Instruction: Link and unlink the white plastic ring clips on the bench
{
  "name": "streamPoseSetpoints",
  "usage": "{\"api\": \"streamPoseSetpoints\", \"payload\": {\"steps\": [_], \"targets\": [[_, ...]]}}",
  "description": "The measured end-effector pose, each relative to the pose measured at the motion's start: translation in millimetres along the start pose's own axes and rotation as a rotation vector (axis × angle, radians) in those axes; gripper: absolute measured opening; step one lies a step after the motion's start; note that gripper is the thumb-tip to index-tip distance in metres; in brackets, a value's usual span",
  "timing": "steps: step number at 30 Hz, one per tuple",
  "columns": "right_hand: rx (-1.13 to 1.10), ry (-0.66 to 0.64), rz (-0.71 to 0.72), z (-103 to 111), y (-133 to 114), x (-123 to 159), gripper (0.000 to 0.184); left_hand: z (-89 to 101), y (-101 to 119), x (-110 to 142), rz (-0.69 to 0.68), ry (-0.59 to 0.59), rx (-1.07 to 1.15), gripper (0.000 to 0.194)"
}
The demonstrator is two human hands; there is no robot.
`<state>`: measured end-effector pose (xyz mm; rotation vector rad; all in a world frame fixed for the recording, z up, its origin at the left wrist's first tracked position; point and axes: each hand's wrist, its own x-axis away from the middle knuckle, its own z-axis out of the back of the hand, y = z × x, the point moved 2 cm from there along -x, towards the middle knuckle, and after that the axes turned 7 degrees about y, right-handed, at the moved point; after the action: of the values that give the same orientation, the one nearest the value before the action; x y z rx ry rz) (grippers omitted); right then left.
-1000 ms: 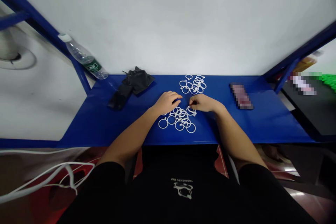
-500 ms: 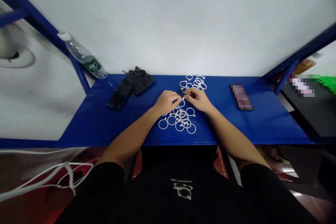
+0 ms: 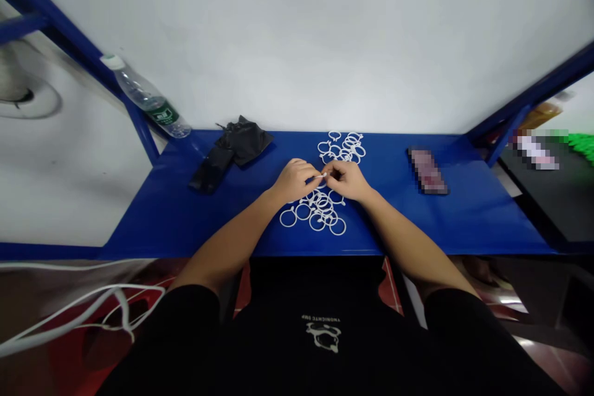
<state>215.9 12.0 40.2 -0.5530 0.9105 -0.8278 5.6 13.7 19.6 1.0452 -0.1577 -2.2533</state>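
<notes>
A white ring (image 3: 322,185) with a small knob, like a curtain ring, is between my two hands over the blue table (image 3: 223,223). My left hand (image 3: 296,182) is closed, its thumb and fingers pinching the ring's left side. My right hand (image 3: 348,179) has thumb and index finger curled together at the ring's knob; my fingers hide part of the ring. Nearer to me lies a loose pile of similar white rings (image 3: 317,222), some overlapping. Beyond my right hand, another group of white rings (image 3: 335,136) lies by the wall.
A black pouch (image 3: 245,141) and a dark flat object (image 3: 212,170) lie to the left. A clear bottle (image 3: 148,99) with a green label stands behind them by the blue frame (image 3: 142,130). To the right is a phone-like object (image 3: 427,171), blurred out.
My right hand has shifted slightly left and closed its fingers in on the ring's knob. My left hand has kept its pinch in about the same place.
</notes>
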Motion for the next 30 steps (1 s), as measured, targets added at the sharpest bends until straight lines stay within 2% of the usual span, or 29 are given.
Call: {"api": "streamPoseSetpoints", "payload": {"steps": [6,14,16,20,22,26,30], "targets": [[-0.030,0.018,-0.088,-5.6,0.6,-1.2,0.007,-1.2,0.3,-1.1,-0.022,-0.022,0.001,0.027],[0.014,0.069,0.014,-5.2,5.2,-3.6,0.017,-1.0,-3.7,0.5,0.011,0.017,0.007,0.016],[0.101,0.103,0.028,2.3,8.3,-4.1,0.025,0.7,-7.5,1.4,0.062,0.052,0.007,0.020],[0.302,0.143,0.005,23.3,22.0,-6.2,0.060,0.9,-18.6,4.1,0.214,0.067,0.001,0.049],[0.383,0.079,-0.020,31.1,31.6,-6.8,0.066,-1.9,-22.2,5.5,0.250,0.020,-0.002,0.049],[0.486,-0.109,-0.082,38.3,43.1,-6.2,0.061,-7.3,-22.0,6.9,0.241,-0.071,-0.025,0.037],[0.362,-0.153,-0.025,45.3,34.0,-5.6,0.052,-8.2,-19.3,7.2,0.212,-0.111,-0.030,0.032]]}}
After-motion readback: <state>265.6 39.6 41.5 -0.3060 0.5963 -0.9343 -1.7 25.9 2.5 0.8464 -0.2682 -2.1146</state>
